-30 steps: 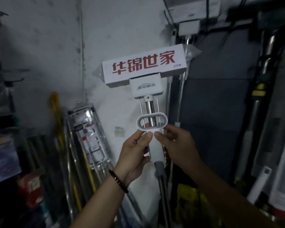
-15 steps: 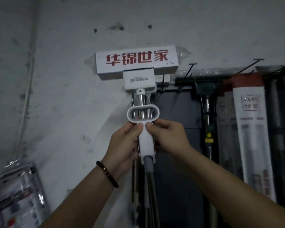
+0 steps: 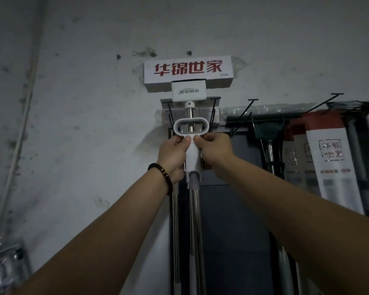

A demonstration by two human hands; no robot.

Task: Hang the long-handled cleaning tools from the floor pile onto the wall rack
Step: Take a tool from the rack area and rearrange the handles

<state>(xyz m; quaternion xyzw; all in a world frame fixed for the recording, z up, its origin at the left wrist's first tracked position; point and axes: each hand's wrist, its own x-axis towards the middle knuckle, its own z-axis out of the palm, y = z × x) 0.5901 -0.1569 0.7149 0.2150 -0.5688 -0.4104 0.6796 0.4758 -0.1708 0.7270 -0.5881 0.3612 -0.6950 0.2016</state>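
1. Left grip [image 3: 175, 154] and right grip [image 3: 215, 150] pinch the mop [image 3: 193, 160] under its oval loop [image 3: 191, 120], high at the rack's [image 3: 256, 120] left end.
2. Seat it squarely on the prongs [image 3: 213, 109] before you let go.

Lifted the mop [image 3: 193, 158] higher and rightward along the wall [image 3: 94, 124], up to the left end of the rack [image 3: 254, 121], oval loop [image 3: 191, 119] now level with it; stretched left hand [image 3: 173, 154] and right hand [image 3: 215, 150] farther out.

Dim storeroom | grey plaster wall [image 3: 83, 124], stained and dark-flecked, spreads left of and above a dark panel [image 3: 232, 231] | thin conduit [image 3: 19, 145] runs down well left of the panel | plastic-wrapped stock [image 3: 4, 262] glints at lower left
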